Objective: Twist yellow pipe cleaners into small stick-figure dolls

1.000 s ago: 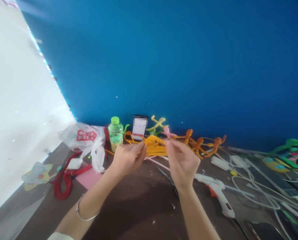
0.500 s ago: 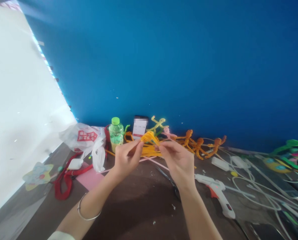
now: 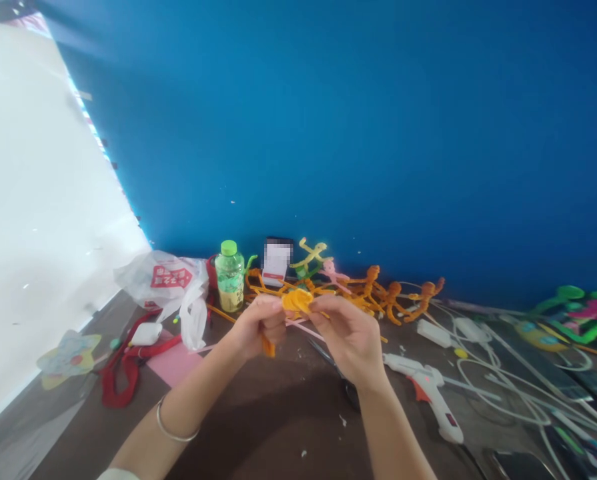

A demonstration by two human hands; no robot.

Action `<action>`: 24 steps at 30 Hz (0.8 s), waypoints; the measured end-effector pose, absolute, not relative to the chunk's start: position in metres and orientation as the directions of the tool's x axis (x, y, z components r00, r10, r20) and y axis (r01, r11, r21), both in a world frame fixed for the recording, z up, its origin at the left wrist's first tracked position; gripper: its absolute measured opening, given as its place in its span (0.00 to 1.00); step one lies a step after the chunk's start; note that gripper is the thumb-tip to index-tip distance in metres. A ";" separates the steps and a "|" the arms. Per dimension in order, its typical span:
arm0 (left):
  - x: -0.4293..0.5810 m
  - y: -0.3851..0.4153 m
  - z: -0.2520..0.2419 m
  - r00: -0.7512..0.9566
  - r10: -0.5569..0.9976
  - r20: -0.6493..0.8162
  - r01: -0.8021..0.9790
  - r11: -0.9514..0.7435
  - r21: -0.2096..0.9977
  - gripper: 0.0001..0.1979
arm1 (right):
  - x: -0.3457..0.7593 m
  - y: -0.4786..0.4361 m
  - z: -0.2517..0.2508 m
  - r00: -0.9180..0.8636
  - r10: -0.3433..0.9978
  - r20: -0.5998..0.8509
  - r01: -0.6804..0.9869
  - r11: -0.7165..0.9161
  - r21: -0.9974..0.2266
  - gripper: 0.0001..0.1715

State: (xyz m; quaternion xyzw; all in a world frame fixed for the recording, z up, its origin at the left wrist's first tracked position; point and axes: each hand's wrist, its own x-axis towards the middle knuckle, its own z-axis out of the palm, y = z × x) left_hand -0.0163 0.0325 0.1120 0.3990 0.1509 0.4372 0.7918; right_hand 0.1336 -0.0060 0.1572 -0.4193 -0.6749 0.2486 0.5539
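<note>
Between my two hands is a small wound bundle of yellow-orange pipe cleaner (image 3: 297,302), held a little above the table. My left hand (image 3: 259,327) is closed on its left side, and a folded orange end sticks out below the fingers. Thumb and fingertips of my right hand (image 3: 351,337) pinch the bundle's right side. Behind them lie loose orange pipe cleaners (image 3: 323,291) and several twisted orange figures (image 3: 393,300). Dark-handled scissors (image 3: 349,392) rest beneath my right hand, partly covered by it.
A white glue gun (image 3: 431,393) lies at right beside tangled white cables (image 3: 503,393). Toward the back left stand a green-capped bottle (image 3: 229,277) and a plastic bag (image 3: 165,277). A phone (image 3: 277,261) leans near the blue wall. Red ribbon (image 3: 121,380) and pink paper (image 3: 175,360) lie left.
Both hands have come slightly lower and nearer with the pipe cleaner. The loop that stretched between them is now a tighter bundle, and my left fingers have curled in more. The view shifted slightly.
</note>
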 end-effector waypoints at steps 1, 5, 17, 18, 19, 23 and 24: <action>-0.016 0.033 0.111 0.593 0.799 0.102 -0.582 0.337 0.740 0.16 | 0.134 -0.007 0.157 -0.045 0.841 0.538 0.291 0.527 -0.799 0.04; -0.016 0.035 0.106 0.655 0.747 0.113 -0.608 0.432 0.666 0.12 | 0.135 -0.007 0.158 -0.073 0.833 0.549 0.302 0.543 -0.784 0.04; -0.015 0.045 0.083 0.788 0.610 0.087 -0.493 0.539 0.683 0.18 | 0.132 -0.004 0.157 -0.156 0.849 0.505 0.213 0.528 -0.822 0.05; -0.015 0.046 0.082 0.800 0.594 0.083 -0.475 0.544 0.692 0.19 | 0.132 -0.003 0.157 -0.172 0.845 0.507 0.186 0.533 -0.825 0.05; -0.015 0.046 0.081 0.815 0.574 0.081 -0.454 0.546 0.704 0.20 | 0.131 -0.002 0.157 -0.190 0.840 0.508 0.159 0.537 -0.828 0.05; -0.016 0.046 0.076 0.857 0.508 0.088 -0.382 0.511 0.770 0.21 | 0.131 -0.003 0.158 -0.274 0.827 0.491 0.034 0.518 -0.854 0.04; -0.016 0.046 0.074 0.856 0.510 0.087 -0.372 0.490 0.788 0.20 | 0.131 -0.004 0.158 -0.294 0.823 0.486 0.001 0.508 -0.861 0.04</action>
